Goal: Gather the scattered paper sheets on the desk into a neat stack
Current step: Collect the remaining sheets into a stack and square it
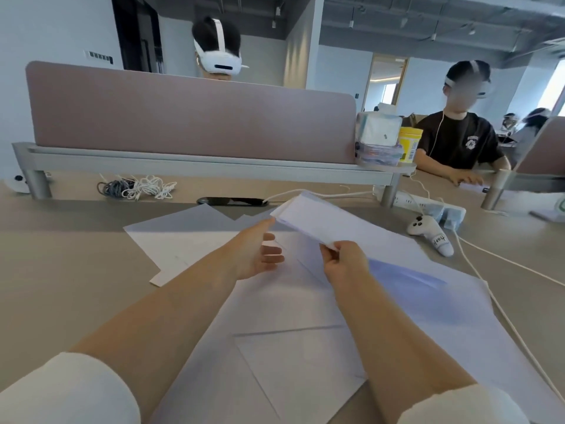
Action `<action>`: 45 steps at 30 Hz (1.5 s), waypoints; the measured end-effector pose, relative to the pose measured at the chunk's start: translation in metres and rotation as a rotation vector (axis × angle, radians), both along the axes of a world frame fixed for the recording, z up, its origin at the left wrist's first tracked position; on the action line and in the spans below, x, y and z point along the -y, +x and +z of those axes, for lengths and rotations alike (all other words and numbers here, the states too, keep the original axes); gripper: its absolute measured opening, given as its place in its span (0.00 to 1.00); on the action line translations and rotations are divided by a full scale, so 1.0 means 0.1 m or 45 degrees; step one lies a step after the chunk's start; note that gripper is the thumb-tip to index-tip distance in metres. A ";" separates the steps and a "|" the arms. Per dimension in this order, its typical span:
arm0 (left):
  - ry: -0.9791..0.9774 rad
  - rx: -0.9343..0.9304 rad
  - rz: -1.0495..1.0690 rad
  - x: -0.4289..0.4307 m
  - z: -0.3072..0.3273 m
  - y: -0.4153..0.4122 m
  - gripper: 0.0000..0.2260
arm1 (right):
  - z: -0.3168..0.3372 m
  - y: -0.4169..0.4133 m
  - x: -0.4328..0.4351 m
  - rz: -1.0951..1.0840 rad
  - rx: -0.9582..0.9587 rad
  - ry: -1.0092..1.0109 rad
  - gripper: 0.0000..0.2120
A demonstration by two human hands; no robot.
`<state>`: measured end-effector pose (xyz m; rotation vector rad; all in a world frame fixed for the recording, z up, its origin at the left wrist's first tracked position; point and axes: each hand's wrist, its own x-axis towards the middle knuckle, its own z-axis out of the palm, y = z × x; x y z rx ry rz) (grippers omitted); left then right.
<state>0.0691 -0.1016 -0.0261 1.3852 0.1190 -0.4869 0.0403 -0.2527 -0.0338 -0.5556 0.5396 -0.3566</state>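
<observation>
Several white paper sheets (pixel 293 316) lie spread and overlapping across the desk in front of me. My right hand (pixel 344 263) pinches the near corner of a thin bundle of sheets (pixel 308 218) lifted above the desk, slanting from the centre towards the far left. My left hand (pixel 255 254) is beside that bundle with fingers apart; its fingertips touch the bundle's left edge. One sheet (pixel 180 237) lies further left, partly in shadow.
A white controller (pixel 429 234) and a power strip (pixel 428 206) with white cables (pixel 504 316) sit to the right. Coiled cords (pixel 137 186) lie under the mauve divider (pixel 189 117). A tissue box (pixel 377 130) and yellow tub (pixel 409 143) stand on the shelf. Two people sit beyond.
</observation>
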 end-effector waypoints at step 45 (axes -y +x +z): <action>0.077 0.160 0.317 0.00 -0.33 0.43 0.22 | -0.12 -0.04 0.35 0.364 -0.360 -0.582 0.11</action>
